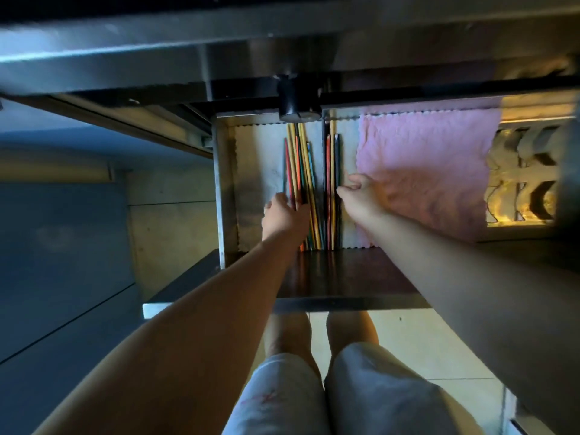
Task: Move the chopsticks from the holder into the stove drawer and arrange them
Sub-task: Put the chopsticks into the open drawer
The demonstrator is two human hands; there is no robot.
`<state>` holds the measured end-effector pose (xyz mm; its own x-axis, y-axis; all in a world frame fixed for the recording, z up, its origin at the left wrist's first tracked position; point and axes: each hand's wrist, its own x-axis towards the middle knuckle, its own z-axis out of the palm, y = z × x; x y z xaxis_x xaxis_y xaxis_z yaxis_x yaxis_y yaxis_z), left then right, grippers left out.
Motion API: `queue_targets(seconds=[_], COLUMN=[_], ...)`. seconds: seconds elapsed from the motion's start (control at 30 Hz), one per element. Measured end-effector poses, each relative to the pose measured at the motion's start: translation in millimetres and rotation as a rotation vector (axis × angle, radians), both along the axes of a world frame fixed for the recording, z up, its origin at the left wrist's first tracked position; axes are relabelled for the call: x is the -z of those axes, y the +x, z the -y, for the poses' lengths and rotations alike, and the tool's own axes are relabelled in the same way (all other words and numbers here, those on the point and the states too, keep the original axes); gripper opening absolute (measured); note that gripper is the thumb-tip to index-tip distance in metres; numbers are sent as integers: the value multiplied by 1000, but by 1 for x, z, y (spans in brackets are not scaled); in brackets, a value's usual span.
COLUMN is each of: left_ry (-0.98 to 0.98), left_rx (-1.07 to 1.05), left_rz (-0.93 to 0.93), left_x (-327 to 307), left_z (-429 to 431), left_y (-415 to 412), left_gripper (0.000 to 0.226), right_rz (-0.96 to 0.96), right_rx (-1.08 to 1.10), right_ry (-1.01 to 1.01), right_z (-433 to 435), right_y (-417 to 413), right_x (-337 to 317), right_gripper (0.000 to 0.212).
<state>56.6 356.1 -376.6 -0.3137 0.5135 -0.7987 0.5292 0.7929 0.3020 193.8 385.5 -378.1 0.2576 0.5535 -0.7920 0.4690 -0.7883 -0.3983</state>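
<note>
The stove drawer (345, 279) stands pulled out below the stove front. Inside it lie two bundles of coloured chopsticks, lengthwise. The left bundle (299, 158) holds several yellow, red, orange and teal sticks; the right bundle (332, 171) has a few orange, yellow and dark ones. My left hand (282, 216) lies over the near part of the left bundle, fingers curled onto the sticks. My right hand (361, 193) touches the right bundle's right side with its fingertips. No holder is in view.
A pink cloth (423, 171) lines the drawer's right half and a pale liner (260, 158) its left. A black knob (293, 102) juts from the stove front above. Metal racks (527, 180) show at the right. My knees and the tiled floor are below.
</note>
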Motion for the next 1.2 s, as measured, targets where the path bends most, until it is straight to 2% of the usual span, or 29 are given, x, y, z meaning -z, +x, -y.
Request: queue_targets(seconds=[0.17, 0.4, 0.53, 0.73, 0.97, 1.2], left_ry=[-96, -86, 19, 319, 530, 518], left_rx=[193, 484, 527, 607, 563, 351], left_rz=[7, -27, -25, -131, -290, -464], left_x=[-55, -155, -205, -271, -316, -338], left_z=[19, 35, 33, 50, 95, 164], left_y=[-14, -35, -48, -62, -59, -65], left_gripper=[66, 67, 66, 65, 66, 65], right_rz=[22, 2, -18, -4, 111, 94], right_rx=[-59, -81, -139, -440, -857, -1183], right_ry=[-14, 49, 126, 334, 587, 766], right_z=[22, 42, 50, 61, 81, 102], right_y=[-3, -5, 0, 4, 4, -18], right_x=[-65, -172, -223, -286, -331, -352], right_gripper=[42, 43, 43, 48, 54, 60])
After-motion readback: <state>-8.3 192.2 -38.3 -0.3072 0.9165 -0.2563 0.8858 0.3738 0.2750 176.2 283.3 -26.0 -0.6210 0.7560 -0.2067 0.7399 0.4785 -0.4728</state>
